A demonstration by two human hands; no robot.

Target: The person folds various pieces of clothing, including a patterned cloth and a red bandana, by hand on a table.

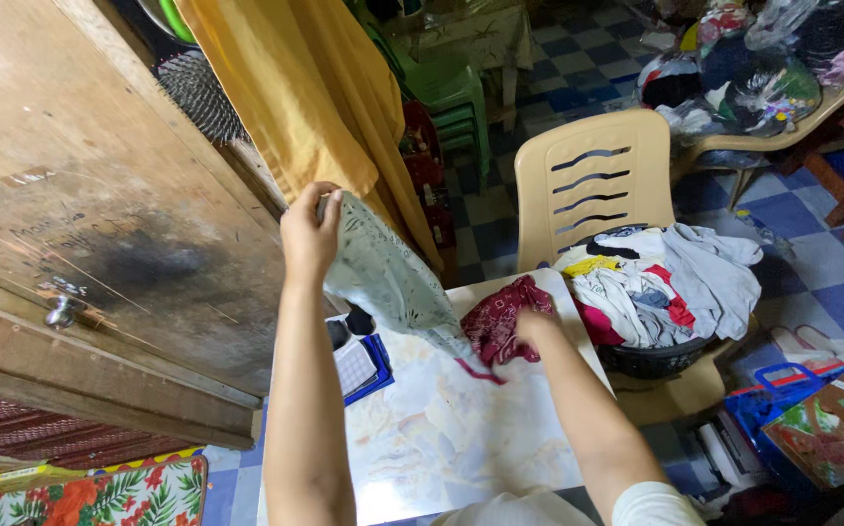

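Standing over the pale marbled table (441, 429), you work with both arms stretched forward across its top. Your right hand (536, 326) rests low on the table's far part, fingers closed into a dark red patterned cloth (496, 321) that lies bunched on the surface, a thin strip of it trailing toward you. Your left hand (310, 229) is raised above the table's left edge, pinching shut on the top corner of a pale grey-green patterned garment (388, 278), which hangs slanting down until its lower end meets the red cloth. Just beyond the right hand, a dark laundry basket (656, 358) heaped with mixed clothes sits on the seat of a beige plastic chair (588, 180). Farther left, a mustard yellow curtain (305, 88) hangs beside a worn wooden door (81, 175); green stacked chairs (456, 97) stand behind it on the blue checked floor (822, 263).
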